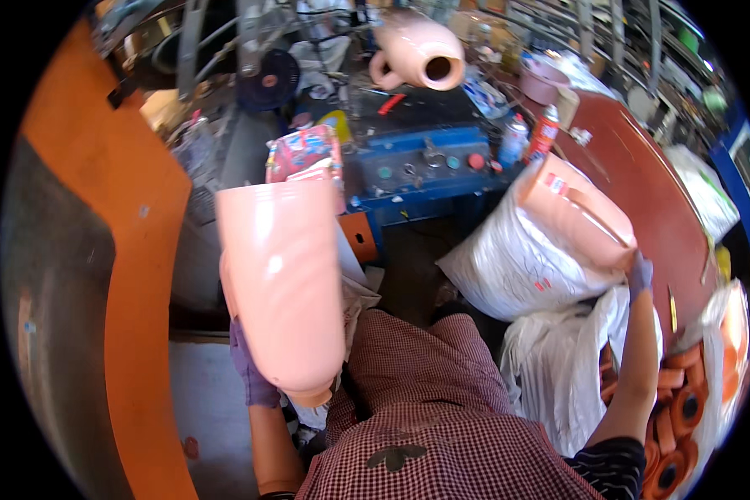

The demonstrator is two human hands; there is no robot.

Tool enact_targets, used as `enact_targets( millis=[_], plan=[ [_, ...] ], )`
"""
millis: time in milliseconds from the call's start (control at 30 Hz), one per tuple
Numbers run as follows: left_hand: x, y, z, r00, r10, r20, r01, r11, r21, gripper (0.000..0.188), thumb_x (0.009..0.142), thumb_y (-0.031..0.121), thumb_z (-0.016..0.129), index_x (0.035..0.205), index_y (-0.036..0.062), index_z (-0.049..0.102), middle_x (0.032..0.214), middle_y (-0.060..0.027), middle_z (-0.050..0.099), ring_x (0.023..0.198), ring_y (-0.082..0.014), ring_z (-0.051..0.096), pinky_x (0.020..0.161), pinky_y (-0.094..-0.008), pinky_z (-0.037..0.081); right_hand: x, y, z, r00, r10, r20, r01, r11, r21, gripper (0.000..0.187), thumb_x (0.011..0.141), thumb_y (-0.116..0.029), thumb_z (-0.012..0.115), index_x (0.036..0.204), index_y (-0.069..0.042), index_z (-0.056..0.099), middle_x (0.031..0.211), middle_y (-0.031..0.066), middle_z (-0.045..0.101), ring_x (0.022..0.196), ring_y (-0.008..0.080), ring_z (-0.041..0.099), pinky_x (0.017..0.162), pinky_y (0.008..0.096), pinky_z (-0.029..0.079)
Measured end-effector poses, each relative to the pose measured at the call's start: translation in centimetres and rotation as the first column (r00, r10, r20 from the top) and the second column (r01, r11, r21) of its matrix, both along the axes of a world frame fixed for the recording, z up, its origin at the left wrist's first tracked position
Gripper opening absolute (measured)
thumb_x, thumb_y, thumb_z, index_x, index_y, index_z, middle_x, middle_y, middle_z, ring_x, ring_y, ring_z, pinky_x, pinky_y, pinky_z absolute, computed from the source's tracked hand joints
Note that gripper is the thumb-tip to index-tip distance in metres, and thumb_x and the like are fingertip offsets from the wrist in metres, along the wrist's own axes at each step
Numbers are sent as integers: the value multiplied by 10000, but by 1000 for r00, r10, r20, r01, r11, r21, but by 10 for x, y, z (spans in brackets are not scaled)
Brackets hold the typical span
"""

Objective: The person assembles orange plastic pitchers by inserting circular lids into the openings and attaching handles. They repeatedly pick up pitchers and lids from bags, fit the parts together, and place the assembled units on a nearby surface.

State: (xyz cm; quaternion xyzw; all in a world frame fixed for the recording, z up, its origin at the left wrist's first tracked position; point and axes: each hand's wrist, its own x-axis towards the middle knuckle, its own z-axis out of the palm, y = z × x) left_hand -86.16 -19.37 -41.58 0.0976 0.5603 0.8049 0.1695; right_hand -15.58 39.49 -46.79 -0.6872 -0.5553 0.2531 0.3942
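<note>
Cluttered workshop, one blue machine [404,150] ahead of both hands. One white sack [504,246], left of the right hand [640,277], seemingly cushions the right pink vessel [577,215]; that hand touches its end, grip unclear. The left hand [252,371] holds the left pink vessel [285,283], apparently bearing its weight from behind. Beyond both: a third pink vessel [412,50], two spray cans [543,133].

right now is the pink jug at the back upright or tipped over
Tipped over: the pink jug lies on its side, its dark round mouth facing the camera and its loop handle toward the left.
</note>
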Motion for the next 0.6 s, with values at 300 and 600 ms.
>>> enact_targets(
  millis=[300, 600],
  plan=[
    [-3, 10, 92, 665, -24, -747, -245, 937, -248, 484, 835, 119, 726, 1281, -4, 585, 1042, -93, 676, 835, -184, 643, 752, -294, 526, -303, -201, 146, 805, 584, 103, -544, 658, 521, 291, 895, -48, 621, 1179, 10, 596, 1227, 158, 603, 1183, 288, 564, 1027, 360, 423],
    [76, 63, 144, -610, -592, -527, -239, 772, -590, 328, 710, 200, 640, 1036, 161, 648, 895, -10, 586, 944, -211, 576, 983, -419, 438, -477, -331, 193, 83, 996, 26, -852, 57, 520, 342, 890, -44, 545, 1219, 40, 587, 1279, 185, 582, 1185, 302, 566, 1030, 361, 418]
  ],
)
